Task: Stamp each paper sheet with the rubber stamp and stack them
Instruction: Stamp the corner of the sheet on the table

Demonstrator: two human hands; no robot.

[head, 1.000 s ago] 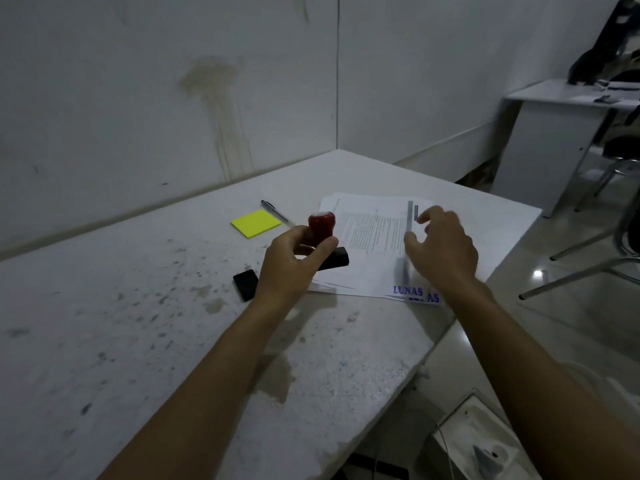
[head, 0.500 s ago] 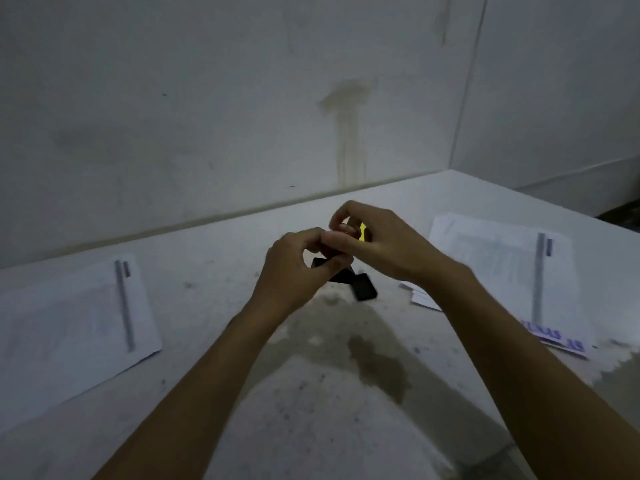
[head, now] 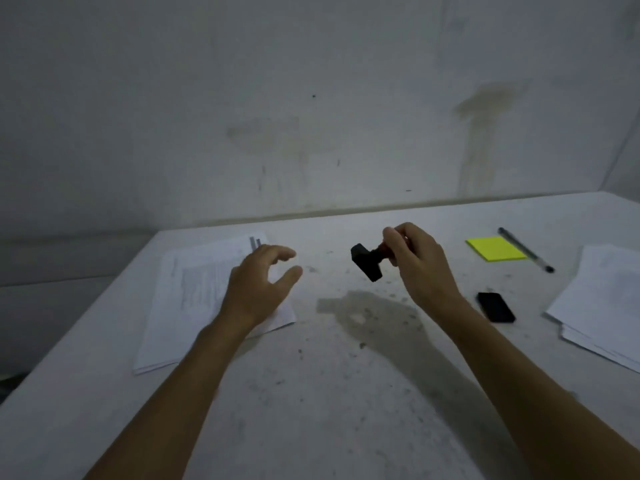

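Behind the right hand (head: 414, 263), the stamp (head: 367, 262) handle hides.

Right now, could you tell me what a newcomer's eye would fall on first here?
The right hand holds the rubber stamp tilted in the air above the middle of the table. The left hand hovers open over the left paper stack. A bright yellow sticky pad lies far right.

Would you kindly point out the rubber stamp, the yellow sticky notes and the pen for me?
rubber stamp (head: 366, 267): head view, on its black base, held up by the right hand.
yellow sticky notes (head: 496, 248): head view, middle of the top sheet.
pen (head: 524, 249): head view, midway along its barrel.
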